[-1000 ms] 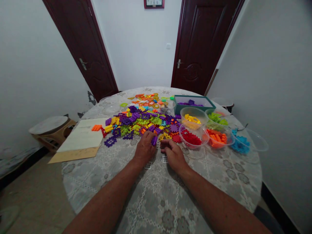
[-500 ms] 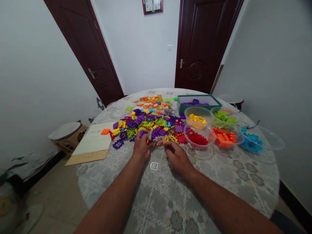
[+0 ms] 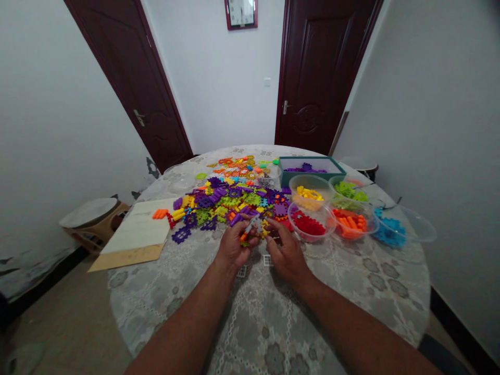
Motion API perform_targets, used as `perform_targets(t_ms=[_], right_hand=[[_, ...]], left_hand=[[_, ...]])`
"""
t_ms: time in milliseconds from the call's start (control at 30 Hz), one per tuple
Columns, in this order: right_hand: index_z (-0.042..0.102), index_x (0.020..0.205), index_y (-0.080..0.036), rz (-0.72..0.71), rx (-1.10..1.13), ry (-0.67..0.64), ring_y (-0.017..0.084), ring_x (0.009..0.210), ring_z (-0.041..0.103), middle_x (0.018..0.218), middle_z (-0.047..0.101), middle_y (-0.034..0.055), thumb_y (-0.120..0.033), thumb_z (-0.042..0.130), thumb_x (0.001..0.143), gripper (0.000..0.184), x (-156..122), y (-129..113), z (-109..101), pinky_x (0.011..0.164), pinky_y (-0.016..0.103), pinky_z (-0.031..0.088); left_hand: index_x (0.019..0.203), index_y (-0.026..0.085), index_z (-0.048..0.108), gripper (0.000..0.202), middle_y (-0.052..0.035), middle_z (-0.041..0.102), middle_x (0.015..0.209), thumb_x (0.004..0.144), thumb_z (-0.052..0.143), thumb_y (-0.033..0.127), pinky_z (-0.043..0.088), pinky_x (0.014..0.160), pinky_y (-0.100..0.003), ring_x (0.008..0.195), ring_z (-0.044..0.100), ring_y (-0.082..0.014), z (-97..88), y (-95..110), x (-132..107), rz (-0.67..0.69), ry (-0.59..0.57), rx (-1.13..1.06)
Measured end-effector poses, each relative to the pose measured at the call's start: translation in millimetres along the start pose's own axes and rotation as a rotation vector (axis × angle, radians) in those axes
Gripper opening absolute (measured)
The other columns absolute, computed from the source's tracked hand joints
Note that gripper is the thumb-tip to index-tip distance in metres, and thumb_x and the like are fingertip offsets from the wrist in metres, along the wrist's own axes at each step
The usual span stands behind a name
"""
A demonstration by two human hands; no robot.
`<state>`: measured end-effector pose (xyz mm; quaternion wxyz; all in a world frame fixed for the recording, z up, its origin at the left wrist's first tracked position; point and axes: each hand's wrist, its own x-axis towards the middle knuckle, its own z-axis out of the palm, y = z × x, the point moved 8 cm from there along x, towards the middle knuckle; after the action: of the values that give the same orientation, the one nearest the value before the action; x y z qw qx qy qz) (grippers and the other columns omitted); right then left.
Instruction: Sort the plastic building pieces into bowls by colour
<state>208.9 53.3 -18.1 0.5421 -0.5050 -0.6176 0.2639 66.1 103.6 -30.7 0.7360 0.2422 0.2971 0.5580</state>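
My left hand (image 3: 232,247) is closed on a cluster of plastic interlocking building pieces, with grey (image 3: 255,225) and orange (image 3: 244,237) parts showing. My right hand (image 3: 288,254) faces it, thumb and fingers pinching a yellow notched building piece (image 3: 265,228) against the cluster. Whether the two are joined cannot be made out. Beneath the hands, a white window-shaped piece (image 3: 267,260) lies by my right thumb. Another white window piece (image 3: 242,271) lies by my left wrist. Just beyond my fingers spreads a mixed pile of purple, green and yellow pieces (image 3: 211,200).
Clear bowls on the right hold yellow (image 3: 310,195), red (image 3: 308,223), orange (image 3: 350,223), green (image 3: 350,191) and blue (image 3: 390,230) pieces. Behind them stands a green-rimmed box (image 3: 287,179). A paper pad (image 3: 130,229) lies at left on the patterned tablecloth (image 3: 265,317).
My hands have come together, and a yellow piece now shows between them. A second white window piece is now visible on the table near my right hand. The view has shifted slightly.
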Motion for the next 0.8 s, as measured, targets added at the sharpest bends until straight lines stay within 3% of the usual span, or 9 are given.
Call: perform_targets(t_ms=[133, 267, 533, 700, 800], right_hand=[[0.059, 0.147, -0.031, -0.12, -0.076, -0.023, 0.026, 0.109, 0.067, 0.125, 0.07, 0.0086, -0.024, 0.057, 0.097, 0.05, -2, -19, -3, 0.101, 0.044, 0.053], [0.067, 0.138, -0.033, -0.195, -0.093, -0.11, 0.025, 0.11, 0.065, 0.122, 0.071, 0.0073, -0.021, 0.053, 0.1, 0.042, -1, -29, 0, 0.101, 0.043, 0.051], [0.075, 0.115, -0.026, -0.117, -0.154, 0.046, 0.024, 0.102, 0.067, 0.106, 0.073, 0.0075, -0.026, 0.057, 0.099, 0.024, 9, -21, -21, 0.094, 0.037, 0.051], [0.074, 0.107, -0.024, -0.057, -0.153, 0.065, 0.02, 0.085, 0.068, 0.095, 0.075, 0.0047, -0.033, 0.058, 0.099, 0.021, 12, -29, -30, 0.082, 0.033, 0.052], [0.073, 0.104, -0.023, -0.025, -0.153, 0.066, 0.019, 0.078, 0.067, 0.089, 0.074, 0.003, -0.035, 0.058, 0.098, 0.02, 15, -38, -40, 0.075, 0.03, 0.05]], left_hand=[[0.096, 0.02, 0.061, 0.033, 0.0029, 0.061, 0.079, 0.07, 0.079, 0.02, 0.036, 0.043, -0.016, 0.057, 0.054, -0.0074, 1.2, -11, -11, -0.056, -0.042, 0.095], [0.098, 0.019, 0.065, 0.031, 0.0014, 0.062, 0.078, 0.071, 0.08, 0.022, 0.037, 0.041, -0.017, 0.061, 0.059, -0.0107, -5.3, -18, -15, -0.105, -0.019, 0.175], [0.096, 0.018, 0.067, 0.026, 0.0046, 0.057, 0.069, 0.073, 0.08, 0.02, 0.035, 0.038, -0.015, 0.052, 0.052, -0.0077, -3.5, -19, -11, -0.21, -0.024, 0.121], [0.097, 0.019, 0.065, 0.027, -0.0006, 0.068, 0.088, 0.074, 0.079, 0.018, 0.036, 0.039, -0.015, 0.054, 0.053, -0.0071, 3.2, -12, -12, -0.175, -0.075, 0.153], [0.098, 0.019, 0.065, 0.027, -0.0012, 0.067, 0.087, 0.075, 0.078, 0.018, 0.036, 0.04, -0.015, 0.054, 0.051, -0.0072, 5.2, -10, -15, -0.177, -0.095, 0.156]])
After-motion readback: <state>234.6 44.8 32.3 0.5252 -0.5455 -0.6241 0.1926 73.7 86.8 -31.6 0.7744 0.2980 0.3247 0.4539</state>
